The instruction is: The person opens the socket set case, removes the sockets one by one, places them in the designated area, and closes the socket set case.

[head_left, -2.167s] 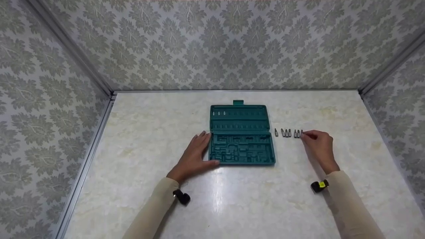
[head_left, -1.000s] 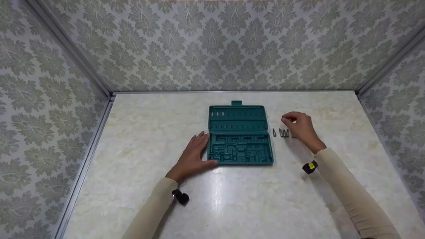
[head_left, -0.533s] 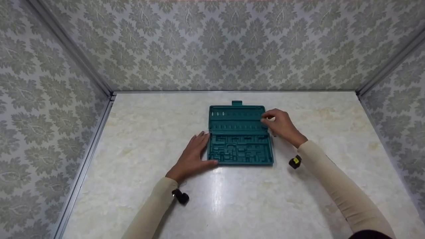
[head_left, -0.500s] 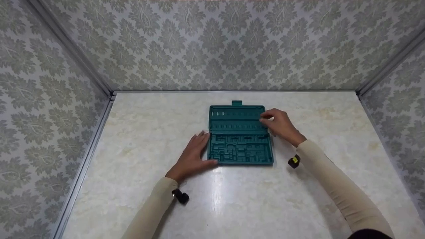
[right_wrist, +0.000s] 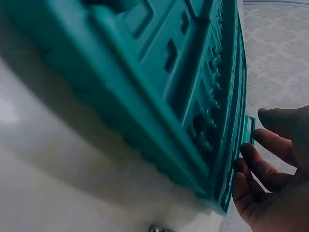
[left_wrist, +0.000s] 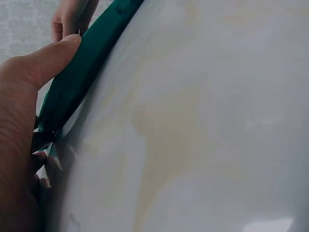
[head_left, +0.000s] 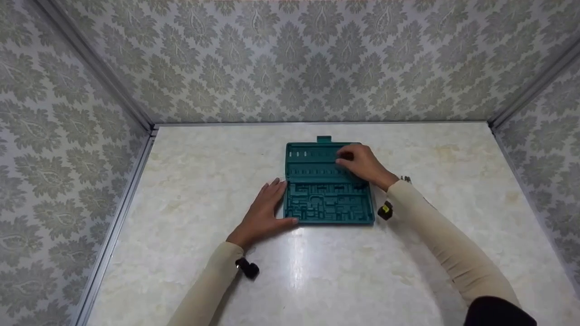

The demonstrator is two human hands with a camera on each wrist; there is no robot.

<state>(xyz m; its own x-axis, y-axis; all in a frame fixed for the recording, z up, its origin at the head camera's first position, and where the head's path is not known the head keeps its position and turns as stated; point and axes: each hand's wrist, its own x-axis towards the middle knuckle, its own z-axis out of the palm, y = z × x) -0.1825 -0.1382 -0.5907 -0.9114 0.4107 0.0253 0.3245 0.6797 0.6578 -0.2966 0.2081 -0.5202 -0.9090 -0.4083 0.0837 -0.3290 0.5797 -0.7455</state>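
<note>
A green plastic bit case [head_left: 328,222] lies unfolded on the table, with many moulded slots. Three small silver bits [head_left: 297,154] sit at the left end of the lid's upper row. My left hand [head_left: 263,217] rests against the case's left side with fingers extended, its thumb [left_wrist: 58,55] on the front rim. Over the right part of the lid, my right hand [head_left: 360,163] holds thumb and forefinger together. A thin sliver of a screwdriver bit [left_wrist: 79,32] shows at its fingertips in the left wrist view; the rest is hidden by the fingers.
More silver bits [head_left: 404,179] lie on the table right of the case, mostly covered by my right wrist and sleeve. The case's latch tab [head_left: 324,139] sticks out at the back. Patterned walls [head_left: 317,68] enclose the pale marbled table [head_left: 204,163].
My right hand has lifted a bit from the right end of the row and moved left over the lid. The left hand and the case have stayed nearly still.
</note>
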